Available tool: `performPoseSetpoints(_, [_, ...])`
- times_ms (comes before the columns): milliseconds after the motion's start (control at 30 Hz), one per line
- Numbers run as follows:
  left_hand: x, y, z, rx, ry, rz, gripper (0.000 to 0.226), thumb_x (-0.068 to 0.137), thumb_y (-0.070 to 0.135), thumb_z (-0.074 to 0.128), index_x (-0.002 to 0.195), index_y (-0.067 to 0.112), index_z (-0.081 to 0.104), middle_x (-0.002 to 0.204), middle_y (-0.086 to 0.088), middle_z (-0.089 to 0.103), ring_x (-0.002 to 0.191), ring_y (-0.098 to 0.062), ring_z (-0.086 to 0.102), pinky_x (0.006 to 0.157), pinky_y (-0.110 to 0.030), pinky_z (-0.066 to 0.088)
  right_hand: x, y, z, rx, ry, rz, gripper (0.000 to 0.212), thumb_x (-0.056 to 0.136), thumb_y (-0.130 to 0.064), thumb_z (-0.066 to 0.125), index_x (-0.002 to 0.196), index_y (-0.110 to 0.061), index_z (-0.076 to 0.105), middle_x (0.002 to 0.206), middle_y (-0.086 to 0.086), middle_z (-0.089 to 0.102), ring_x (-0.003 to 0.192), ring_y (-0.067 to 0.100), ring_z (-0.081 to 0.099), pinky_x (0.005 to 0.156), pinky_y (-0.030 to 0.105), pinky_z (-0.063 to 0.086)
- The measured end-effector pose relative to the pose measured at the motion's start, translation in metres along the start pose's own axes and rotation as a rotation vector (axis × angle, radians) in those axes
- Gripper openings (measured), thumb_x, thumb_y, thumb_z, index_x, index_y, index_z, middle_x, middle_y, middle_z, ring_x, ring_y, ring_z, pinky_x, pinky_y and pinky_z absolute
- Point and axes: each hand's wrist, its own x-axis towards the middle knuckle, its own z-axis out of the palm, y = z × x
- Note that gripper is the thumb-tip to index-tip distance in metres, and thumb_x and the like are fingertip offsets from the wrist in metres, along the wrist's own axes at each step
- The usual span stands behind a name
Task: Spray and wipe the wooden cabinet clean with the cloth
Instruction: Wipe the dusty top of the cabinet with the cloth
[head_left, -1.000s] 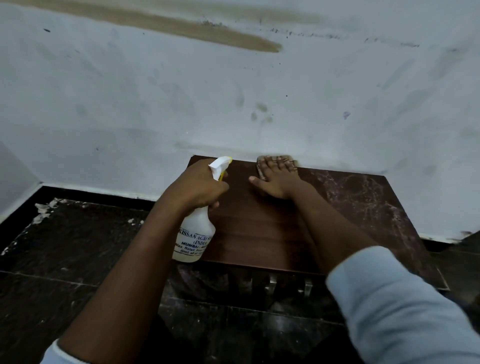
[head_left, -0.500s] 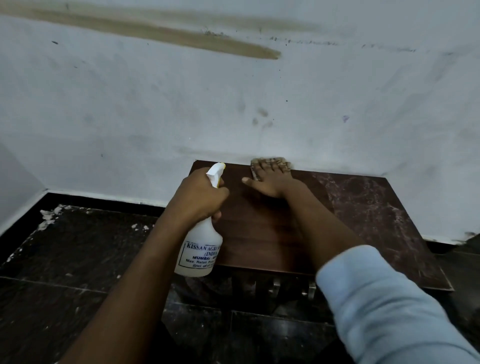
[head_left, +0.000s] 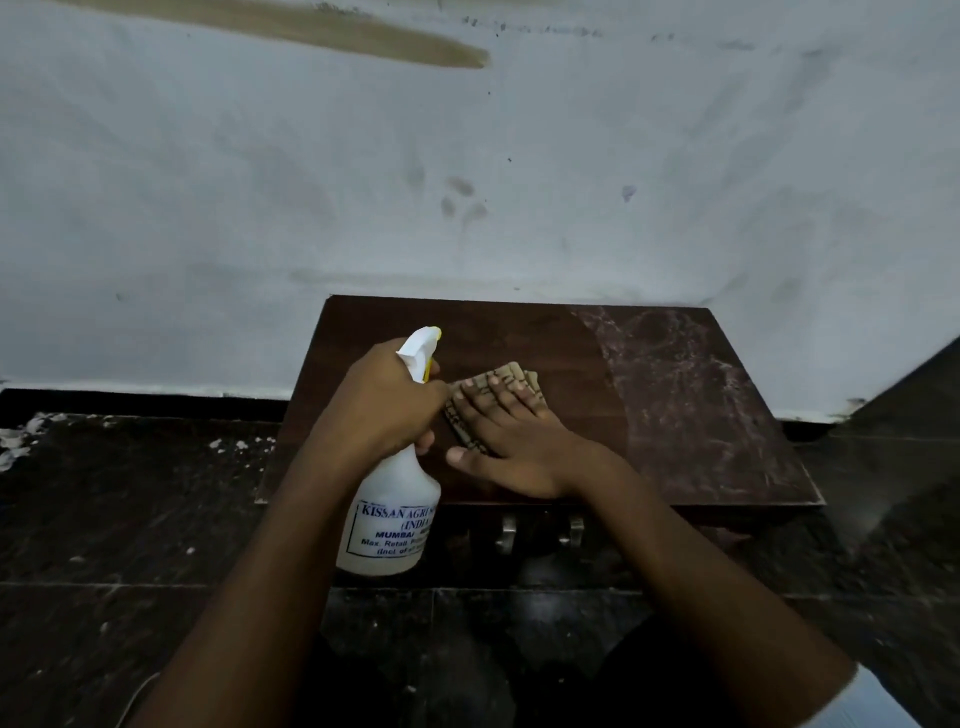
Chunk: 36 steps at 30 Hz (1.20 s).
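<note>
A low dark wooden cabinet (head_left: 524, 338) stands against the white wall. Its right part (head_left: 691, 395) looks streaked and dusty, its left part darker. My left hand (head_left: 379, 410) grips the neck of a white spray bottle (head_left: 389, 519) with a white and yellow nozzle, held over the cabinet's front left. My right hand (head_left: 519, 441) lies flat with straight fingers on a beige checked cloth (head_left: 511, 376), pressing it onto the cabinet top near the middle. Most of the cloth is hidden under the hand.
The white wall (head_left: 467, 182) behind the cabinet carries smudges and a brown streak at the top. Dark tiled floor (head_left: 130, 519) surrounds the cabinet, with white debris at the left. Two metal handles (head_left: 540, 532) show on the cabinet front below the top's edge.
My right hand has drawn the cloth from the cabinet's back edge toward the front, close to the spray bottle. The left hand keeps its hold on the bottle.
</note>
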Motion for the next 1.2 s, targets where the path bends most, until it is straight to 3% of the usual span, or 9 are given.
performPoseSetpoints(167, [-0.016,0.005,0.020,-0.004,-0.043,0.025,0.010,0.088,0.017,0.063,0.097,0.022,0.063,0.059,0.001,0.066,0.042,-0.025,0.069,0.048,-0.028,0.052,-0.048,0.009,0.018,-0.098,0.070,-0.001,0.093,0.094,-0.078,0.028,0.162,-0.031,-0.015,0.166,-0.009,-0.025,0.152,0.015,-0.030,0.119,0.035,-0.024])
performPoseSetpoints(400, [-0.036,0.013,0.057,0.033,-0.162,0.059,0.008,0.090,0.019,0.065,0.096,0.022,0.062,0.054,0.001,0.064,0.040,-0.022,0.067,0.043,-0.025,0.050,-0.105,0.016,0.045,-0.109,0.260,0.100,0.070,0.107,-0.044,0.042,0.165,-0.031,0.005,0.171,-0.013,-0.003,0.158,0.011,-0.009,0.122,0.028,-0.016])
performPoseSetpoints(500, [-0.041,0.013,0.070,0.054,-0.199,0.080,0.012,0.091,0.014,0.063,0.098,0.023,0.063,0.059,0.001,0.064,0.040,-0.020,0.066,0.045,-0.022,0.049,-0.128,0.021,0.044,0.339,0.348,0.191,0.053,0.109,-0.035,0.046,0.160,-0.034,0.031,0.169,-0.014,0.019,0.156,0.002,0.001,0.129,0.036,0.003])
performPoseSetpoints(600, [-0.048,0.014,0.084,0.040,-0.257,0.104,0.016,0.091,0.012,0.062,0.099,0.025,0.064,0.064,0.003,0.066,0.039,-0.020,0.066,0.045,-0.022,0.049,-0.156,0.022,0.031,0.992,0.532,0.092,0.040,0.113,-0.018,0.040,0.151,-0.017,0.050,0.159,-0.003,0.046,0.151,0.010,0.033,0.126,0.033,0.023])
performPoseSetpoints(700, [-0.060,0.015,0.107,0.021,-0.305,0.105,0.012,0.090,0.011,0.063,0.095,0.022,0.064,0.063,-0.001,0.066,0.037,-0.017,0.063,0.040,-0.021,0.045,-0.184,0.025,0.027,1.551,0.765,0.051,0.043,0.115,-0.017,0.028,0.151,-0.006,0.047,0.156,0.011,0.049,0.148,0.027,0.042,0.122,0.045,0.031])
performPoseSetpoints(833, [-0.074,0.019,0.140,0.031,-0.380,0.121,0.009,0.087,0.010,0.061,0.096,0.010,0.062,0.068,-0.013,0.067,0.035,-0.013,0.059,0.040,-0.020,0.042,-0.223,0.040,0.035,1.853,1.070,0.118,0.048,0.113,-0.029,0.028,0.153,-0.007,0.044,0.156,0.016,0.047,0.145,0.031,0.045,0.115,0.050,0.040])
performPoseSetpoints(933, [-0.079,0.022,0.160,0.050,-0.402,0.132,0.009,0.085,0.012,0.060,0.084,0.021,0.060,0.059,0.003,0.061,0.039,-0.018,0.064,0.039,-0.021,0.042,-0.244,0.049,0.044,1.849,1.340,0.234,0.048,0.110,-0.033,0.036,0.150,-0.010,0.050,0.149,0.012,0.057,0.142,0.030,0.049,0.113,0.051,0.043])
performPoseSetpoints(1000, [-0.080,0.022,0.169,0.078,-0.394,0.135,0.008,0.082,0.013,0.059,0.082,0.021,0.059,0.062,0.003,0.062,0.050,-0.027,0.068,0.045,-0.035,0.051,-0.253,0.054,0.051,1.738,1.465,0.343,0.044,0.109,-0.034,0.041,0.144,-0.013,0.056,0.142,0.008,0.063,0.138,0.027,0.054,0.111,0.045,0.047])
performPoseSetpoints(1200, [-0.085,0.025,0.181,0.059,-0.406,0.112,0.016,0.078,0.017,0.058,0.094,0.015,0.063,0.079,-0.014,0.070,0.060,-0.035,0.068,0.061,-0.056,0.060,-0.242,0.085,0.059,1.025,1.365,0.658,0.042,0.109,-0.034,0.045,0.149,-0.021,0.053,0.147,-0.010,0.058,0.138,0.007,0.052,0.117,0.036,0.042])
